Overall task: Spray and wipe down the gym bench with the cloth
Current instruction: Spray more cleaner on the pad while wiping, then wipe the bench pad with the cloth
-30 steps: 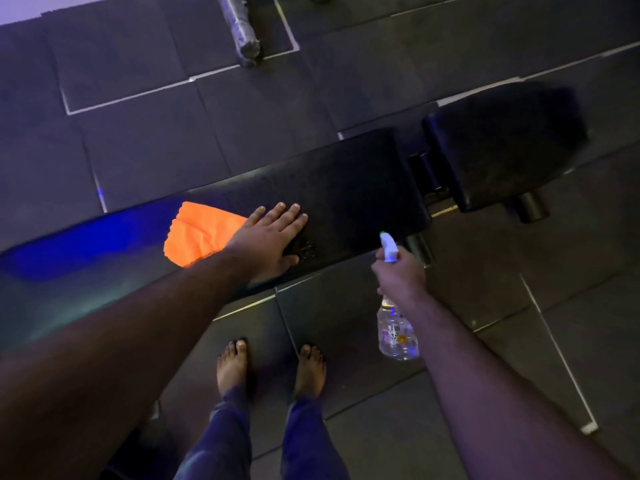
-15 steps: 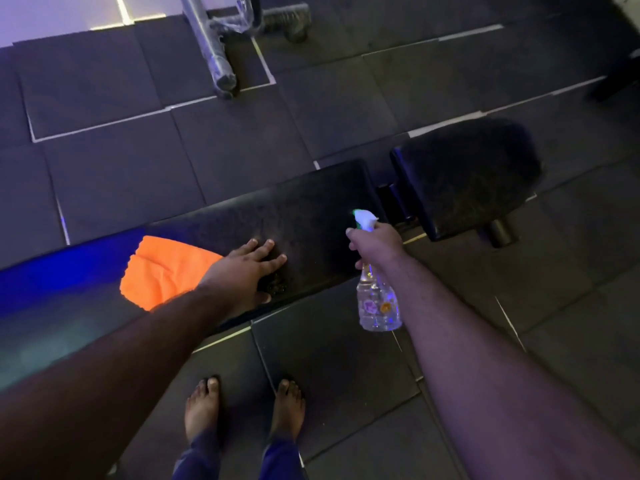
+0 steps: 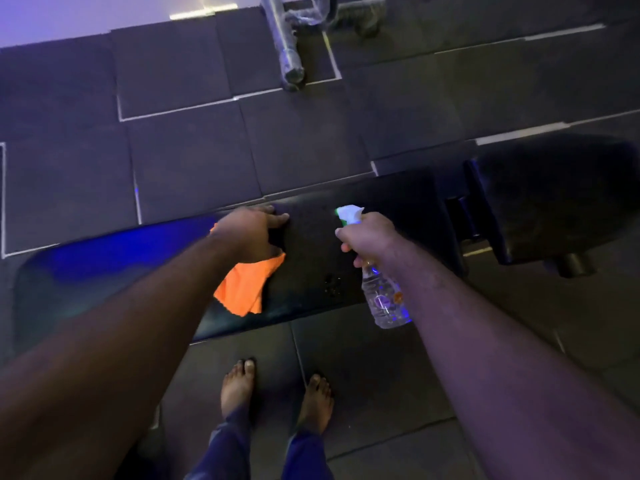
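A long black padded gym bench (image 3: 381,209) runs across the view, its left end lit blue. My left hand (image 3: 254,232) reaches to the bench's far edge and grips an orange cloth (image 3: 247,289), which hangs down over the pad beneath the wrist. My right hand (image 3: 369,239) is shut on a clear spray bottle (image 3: 382,301) with a white and green nozzle, held over the bench's near edge and aimed at the pad. Small wet droplets (image 3: 332,284) show on the pad between the cloth and the bottle.
The bench's separate seat pad (image 3: 561,199) lies at the right, with a round black post (image 3: 573,265) under it. A grey metal machine leg (image 3: 289,53) stands on the dark floor mats beyond. My bare feet (image 3: 239,386) stand just before the bench.
My left hand went from lying flat on the pad beside the cloth to gripping the cloth at the far edge. My right hand raised the bottle over the bench.
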Available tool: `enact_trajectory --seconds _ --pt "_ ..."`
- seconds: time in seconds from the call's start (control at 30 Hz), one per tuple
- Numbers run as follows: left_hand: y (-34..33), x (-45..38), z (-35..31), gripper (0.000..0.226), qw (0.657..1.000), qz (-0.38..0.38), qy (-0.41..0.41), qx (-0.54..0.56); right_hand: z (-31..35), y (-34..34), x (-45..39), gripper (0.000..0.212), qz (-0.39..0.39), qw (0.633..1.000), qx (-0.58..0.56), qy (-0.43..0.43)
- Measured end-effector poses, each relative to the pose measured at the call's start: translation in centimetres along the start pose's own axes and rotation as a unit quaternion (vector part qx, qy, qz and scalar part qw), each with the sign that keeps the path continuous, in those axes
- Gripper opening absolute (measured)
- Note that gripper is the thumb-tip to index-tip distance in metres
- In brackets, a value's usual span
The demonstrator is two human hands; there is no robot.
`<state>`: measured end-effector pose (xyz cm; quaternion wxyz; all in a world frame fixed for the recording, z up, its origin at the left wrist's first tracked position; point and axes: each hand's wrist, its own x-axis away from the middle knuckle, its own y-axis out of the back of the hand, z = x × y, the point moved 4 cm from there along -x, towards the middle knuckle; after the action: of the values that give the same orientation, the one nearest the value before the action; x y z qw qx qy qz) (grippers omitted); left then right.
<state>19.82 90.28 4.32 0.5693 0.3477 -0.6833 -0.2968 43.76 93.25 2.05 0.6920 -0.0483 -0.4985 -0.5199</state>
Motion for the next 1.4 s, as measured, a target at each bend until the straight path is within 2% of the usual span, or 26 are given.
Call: enact_trajectory --seconds 0.1,0.17,0.3,0.5,0.57,0.67,0.83,0.93,1.0,1.07,1.13,1.17,1.2,1.27,1.37,1.4 --pt "0.1 -0.2 0.9 0.076 1.000 0.017 -0.022 0.015 1.8 -2.5 0.2 0.018 0.025 0.999 0.042 -0.003" --pt "0.3 -0.3 1.7 0.069 0.999 0.014 -0.012 0.043 1.9 -3.1 0.4 0.022 0.029 0.999 0.030 0.000" --pt "-0.5 -0.2 2.5 0.070 0.998 0.018 -0.011 0.066 -1.1 -1.5 1.6 0.031 0.015 1.000 0.012 0.000" --pt "-1.6 -1.5 2.6 0.065 0.999 -0.016 -0.015 0.044 -9.0 3.2 3.0 0.013 -0.109 0.991 -0.041 -0.070" --pt "-1.7 -1.9 2.5 0.060 0.998 -0.033 -0.004 0.045 -10.0 3.7 3.2 0.019 -0.128 0.986 -0.066 -0.082" --pt "-1.9 -1.9 2.2 0.056 0.998 -0.054 0.009 0.039 -9.0 4.1 2.9 0.033 -0.145 0.984 -0.090 -0.050" --pt "-1.8 -0.8 1.5 0.059 0.998 -0.061 0.008 0.008 -4.7 5.7 2.2 0.024 -0.143 0.984 -0.100 -0.021" --pt "-1.7 0.6 0.8 0.068 0.993 -0.091 -0.032 0.064 -2.4 5.1 3.0 0.023 -0.110 0.991 -0.080 0.002" --pt "-1.9 2.6 -0.4 0.081 0.972 -0.103 -0.070 0.198 -1.0 3.6 4.2 0.021 -0.095 0.990 -0.091 0.044" --pt "-2.8 5.0 -2.0 0.106 0.939 -0.066 -0.099 0.323 0.7 1.5 5.7 0.014 -0.082 0.981 -0.147 0.098" --pt "-4.1 7.2 -3.5 0.132 0.922 -0.040 -0.118 0.366 2.5 -0.7 7.1 0.013 -0.074 0.960 -0.237 0.127" --pt "-4.8 8.1 -3.8 0.138 0.915 -0.038 -0.118 0.383 3.5 -1.9 7.8 0.017 -0.063 0.947 -0.285 0.135" --pt "-5.4 8.7 -4.0 0.138 0.907 -0.044 -0.111 0.405 4.5 -3.2 8.5 0.023 -0.050 0.934 -0.326 0.139" --pt "-6.2 9.6 -3.2 0.122 0.886 -0.093 -0.066 0.450 6.9 -5.9 9.6 0.032 -0.015 0.916 -0.370 0.154" --pt "-6.3 10.6 -0.6 0.082 0.854 -0.208 0.038 0.475 9.4 -9.0 10.5 0.029 0.037 0.913 -0.351 0.205" --pt "-6.1 11.1 0.8 0.076 0.843 -0.241 0.067 0.477 10.0 -10.0 10.5 0.035 0.047 0.917 -0.320 0.233"
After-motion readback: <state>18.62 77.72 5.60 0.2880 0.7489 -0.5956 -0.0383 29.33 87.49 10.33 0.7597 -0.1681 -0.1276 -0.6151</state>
